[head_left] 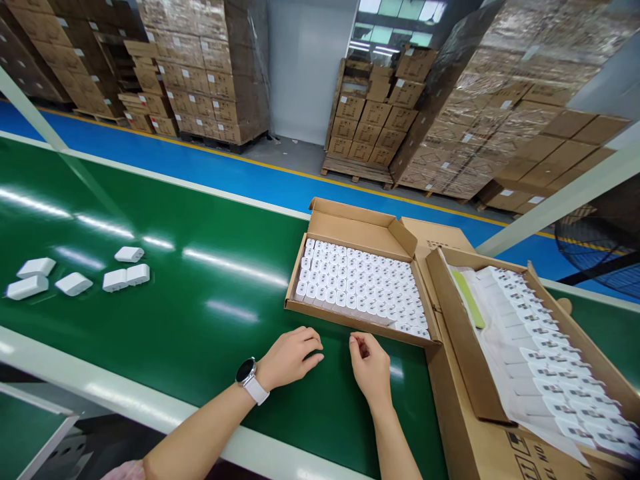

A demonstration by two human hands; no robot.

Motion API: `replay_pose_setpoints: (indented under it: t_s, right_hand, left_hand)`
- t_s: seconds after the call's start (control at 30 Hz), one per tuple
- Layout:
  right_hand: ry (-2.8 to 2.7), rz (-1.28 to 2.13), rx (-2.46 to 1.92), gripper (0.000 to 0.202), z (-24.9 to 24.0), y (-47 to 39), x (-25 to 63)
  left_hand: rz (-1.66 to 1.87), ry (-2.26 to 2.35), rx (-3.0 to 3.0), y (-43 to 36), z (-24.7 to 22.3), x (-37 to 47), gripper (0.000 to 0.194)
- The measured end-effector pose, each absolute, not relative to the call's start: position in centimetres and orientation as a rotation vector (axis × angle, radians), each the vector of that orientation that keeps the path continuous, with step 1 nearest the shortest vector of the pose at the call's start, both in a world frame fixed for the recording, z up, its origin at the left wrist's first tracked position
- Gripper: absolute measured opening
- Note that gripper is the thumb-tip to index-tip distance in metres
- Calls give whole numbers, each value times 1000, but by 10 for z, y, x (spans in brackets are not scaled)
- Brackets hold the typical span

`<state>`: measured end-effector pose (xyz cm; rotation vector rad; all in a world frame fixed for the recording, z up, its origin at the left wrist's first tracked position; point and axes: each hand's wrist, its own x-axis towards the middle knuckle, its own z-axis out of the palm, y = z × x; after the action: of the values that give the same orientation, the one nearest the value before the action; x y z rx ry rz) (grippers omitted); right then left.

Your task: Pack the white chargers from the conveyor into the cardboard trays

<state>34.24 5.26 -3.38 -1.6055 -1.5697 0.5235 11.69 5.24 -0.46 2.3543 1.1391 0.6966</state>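
My left hand (294, 355), with a watch (246, 371) on its wrist, hovers over the green belt (220, 347) with loosely bent fingers. Its thumb stands apart from the fingers, and nothing is held. To its right, my right hand (371, 367) is curled with thumb and forefinger close together; no object shows in it. Just beyond both hands lies an open cardboard box (345, 319), nearest to the right hand. Rows of white plug chargers (350, 273) stand packed inside it, with a gap along part of the near row.
Several loose white chargers (74, 284) lie on the belt at the left. On the right, a second open box (465, 360) of chargers with metal prongs rests on a larger carton (455, 407), near a fan (600, 240). Stacked cartons (210, 80) stand beyond the blue walkway.
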Motion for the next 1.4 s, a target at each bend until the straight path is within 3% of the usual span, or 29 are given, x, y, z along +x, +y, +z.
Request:
replay_pose_setpoints:
  t_s: [1.4]
  right_hand:
    - [-1569, 517, -1592, 43, -28, 52, 340]
  left_hand:
    - [707, 1153, 2358, 53, -5, 117, 17]
